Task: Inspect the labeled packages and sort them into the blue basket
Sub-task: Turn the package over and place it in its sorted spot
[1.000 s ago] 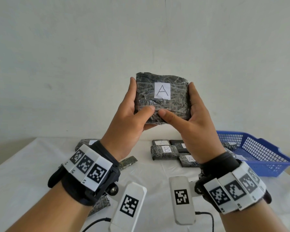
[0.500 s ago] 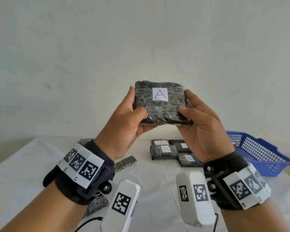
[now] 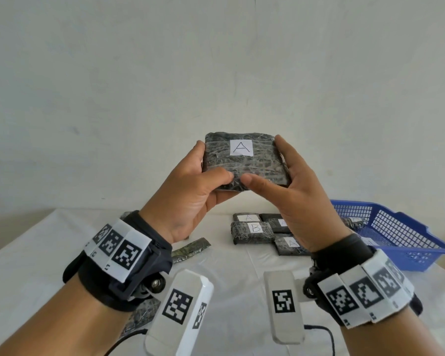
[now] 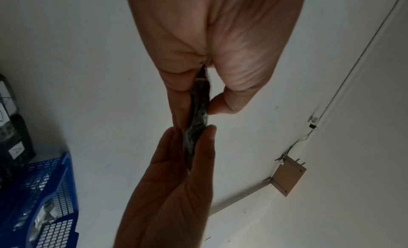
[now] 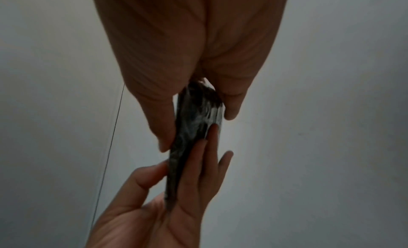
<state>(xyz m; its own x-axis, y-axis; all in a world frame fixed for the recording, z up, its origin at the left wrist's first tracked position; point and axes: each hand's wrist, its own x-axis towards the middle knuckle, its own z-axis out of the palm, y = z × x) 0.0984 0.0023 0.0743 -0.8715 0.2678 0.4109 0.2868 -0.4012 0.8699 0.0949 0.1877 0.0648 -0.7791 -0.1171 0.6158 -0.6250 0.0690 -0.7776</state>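
I hold a dark plastic-wrapped package (image 3: 243,167) with a white "A" label in the air, label towards me, above the white table (image 3: 36,253). My left hand (image 3: 211,163) grips its left edge, thumb on the front. My right hand (image 3: 265,160) grips the right edge the same way. In the left wrist view the package (image 4: 197,115) shows edge-on between both hands, and likewise in the right wrist view (image 5: 194,122). The blue basket (image 3: 406,232) stands on the table at the right, with at least one wrapped package (image 3: 355,222) inside.
Several labelled packages lie mid-table below my hands: one marked "A" (image 3: 247,217), one "B" (image 3: 252,231), another "A" (image 3: 289,244). A greenish strip (image 3: 190,249) lies left of them. A pale wall stands behind the table.
The package has dropped slightly and its top has tipped away from me. My right hand shifted from fingers over the front to thumb on the lower front edge.
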